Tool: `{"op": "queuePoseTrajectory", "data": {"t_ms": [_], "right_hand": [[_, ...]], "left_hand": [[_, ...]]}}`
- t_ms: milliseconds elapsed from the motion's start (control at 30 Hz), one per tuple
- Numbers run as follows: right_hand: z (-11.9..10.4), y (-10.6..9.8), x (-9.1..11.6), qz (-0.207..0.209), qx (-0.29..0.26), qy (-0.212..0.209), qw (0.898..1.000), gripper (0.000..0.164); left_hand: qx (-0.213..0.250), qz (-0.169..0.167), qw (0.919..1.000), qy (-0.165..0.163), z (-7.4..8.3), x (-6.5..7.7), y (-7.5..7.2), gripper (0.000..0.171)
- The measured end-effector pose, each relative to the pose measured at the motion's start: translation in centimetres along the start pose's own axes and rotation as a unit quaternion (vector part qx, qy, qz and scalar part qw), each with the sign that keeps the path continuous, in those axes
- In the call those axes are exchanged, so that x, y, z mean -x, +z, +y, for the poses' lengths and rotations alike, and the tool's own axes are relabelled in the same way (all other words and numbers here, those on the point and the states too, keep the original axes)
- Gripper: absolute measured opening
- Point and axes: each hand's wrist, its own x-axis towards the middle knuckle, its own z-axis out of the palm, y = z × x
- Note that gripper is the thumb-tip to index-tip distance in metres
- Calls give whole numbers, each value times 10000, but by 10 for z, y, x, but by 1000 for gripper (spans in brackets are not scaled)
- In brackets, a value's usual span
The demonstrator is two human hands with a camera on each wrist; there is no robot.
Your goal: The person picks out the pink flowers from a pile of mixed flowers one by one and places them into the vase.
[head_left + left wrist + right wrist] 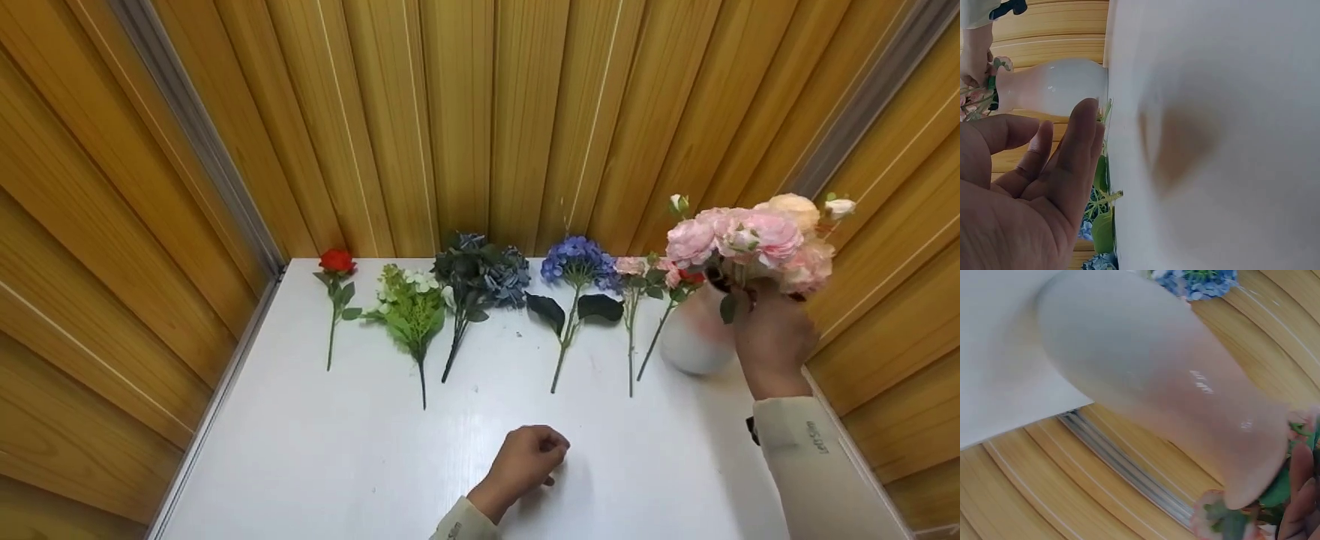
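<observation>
My right hand [776,337] grips a bouquet of pink and peach flowers [772,232] by its stems, right at the mouth of a white-and-pink vase [697,341]. The vase stands upright on the table, and its rim is partly hidden by the blooms and the hand. In the right wrist view, fingers [1300,484] show beside green leaves at the rim of the vase [1151,365]. My left hand [525,457] hovers low over the table front with loosely bent fingers [1081,146] and nothing between them.
On the white table [300,457], left to right, lie a red rose [337,262], green foliage [412,315], dark blue flowers [506,277], a blue hydrangea [577,262] and pink roses [631,267]. Another red flower [691,277] lies by the vase. Wood-panelled walls [450,127] enclose the table.
</observation>
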Motion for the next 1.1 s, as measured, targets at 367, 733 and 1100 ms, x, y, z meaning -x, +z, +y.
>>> {"op": "queuePoseTrajectory", "data": {"t_ms": [367, 733, 1100], "right_hand": [[18, 16, 64, 560, -299, -613, 9961, 18], [16, 45, 117, -3216, -19, 62, 9468, 27], [16, 43, 133, -3019, -130, 308, 9527, 21]], "left_hand": [[-698, 94, 9964, 467, 26, -36, 15, 6], [-3716, 484, 9191, 1216, 62, -131, 71, 40], [-4926, 951, 8553, 1295, 39, -146, 95, 26]]}}
